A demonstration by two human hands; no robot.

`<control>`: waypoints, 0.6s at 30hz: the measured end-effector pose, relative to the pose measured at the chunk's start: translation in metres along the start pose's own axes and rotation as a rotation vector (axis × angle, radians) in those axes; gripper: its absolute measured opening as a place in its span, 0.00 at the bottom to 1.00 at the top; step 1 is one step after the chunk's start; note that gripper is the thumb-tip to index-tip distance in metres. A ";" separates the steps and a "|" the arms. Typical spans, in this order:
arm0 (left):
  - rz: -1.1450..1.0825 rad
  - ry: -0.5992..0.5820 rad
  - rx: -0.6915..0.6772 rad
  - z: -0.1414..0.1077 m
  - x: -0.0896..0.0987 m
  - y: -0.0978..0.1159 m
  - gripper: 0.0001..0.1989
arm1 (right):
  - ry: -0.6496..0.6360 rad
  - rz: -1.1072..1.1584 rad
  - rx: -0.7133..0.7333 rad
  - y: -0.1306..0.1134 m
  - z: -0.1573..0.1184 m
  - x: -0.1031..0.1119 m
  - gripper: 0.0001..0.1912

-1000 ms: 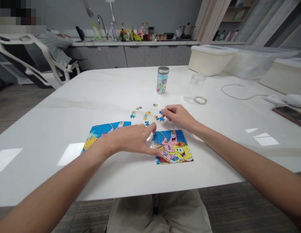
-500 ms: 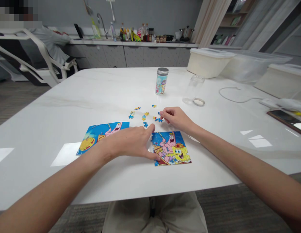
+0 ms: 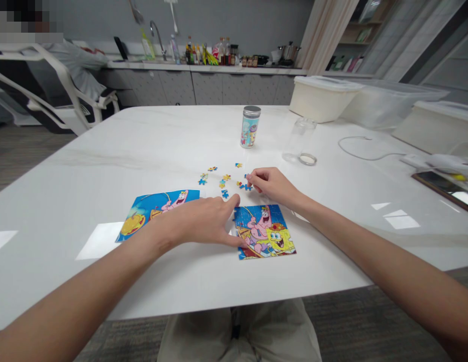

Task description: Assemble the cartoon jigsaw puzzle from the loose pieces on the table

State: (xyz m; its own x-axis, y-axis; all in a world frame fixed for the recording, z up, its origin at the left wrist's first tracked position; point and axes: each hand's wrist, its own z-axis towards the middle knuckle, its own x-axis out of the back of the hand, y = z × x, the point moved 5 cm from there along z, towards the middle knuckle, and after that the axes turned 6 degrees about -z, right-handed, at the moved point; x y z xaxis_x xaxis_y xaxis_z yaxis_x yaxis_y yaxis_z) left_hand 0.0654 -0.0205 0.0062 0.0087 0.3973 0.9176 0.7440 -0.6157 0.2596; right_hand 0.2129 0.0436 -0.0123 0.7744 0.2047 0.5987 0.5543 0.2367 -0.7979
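A partly joined jigsaw puzzle (image 3: 266,229) with a pink starfish and a yellow sponge figure lies near the table's front. My left hand (image 3: 207,218) rests at its left edge, thumb and forefinger spread apart. Under that forearm and hand, partly hidden, is a printed picture sheet (image 3: 143,213) showing the pink starfish. My right hand (image 3: 269,182) is beyond the puzzle, its fingertips pinched on a small blue puzzle piece (image 3: 246,176). Several loose puzzle pieces (image 3: 225,193) are scattered just left of those fingers.
A cartoon-printed canister (image 3: 250,128) with a silver lid stands farther back. Right of it are a clear jar (image 3: 299,138) and a ring-shaped lid (image 3: 307,159). Storage boxes (image 3: 324,98), a cable (image 3: 349,151) and a phone (image 3: 445,188) occupy the right side. Someone sits at the far left.
The view has shifted very slightly. Both hands, the puzzle and the loose pieces keep nearly the same places.
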 end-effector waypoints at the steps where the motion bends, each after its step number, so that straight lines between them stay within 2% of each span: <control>1: -0.001 -0.001 0.000 0.000 0.000 0.000 0.42 | -0.001 0.001 0.000 0.000 0.000 0.000 0.16; 18: -0.009 -0.009 -0.011 0.000 -0.002 0.001 0.41 | -0.017 -0.011 0.000 0.002 0.000 -0.001 0.17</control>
State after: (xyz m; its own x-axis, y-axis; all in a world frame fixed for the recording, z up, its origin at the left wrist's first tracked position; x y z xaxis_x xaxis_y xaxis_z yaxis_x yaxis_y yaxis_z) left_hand 0.0660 -0.0217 0.0049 0.0081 0.4091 0.9125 0.7367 -0.6195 0.2712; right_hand 0.2131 0.0442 -0.0146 0.7631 0.2183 0.6083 0.5625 0.2390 -0.7915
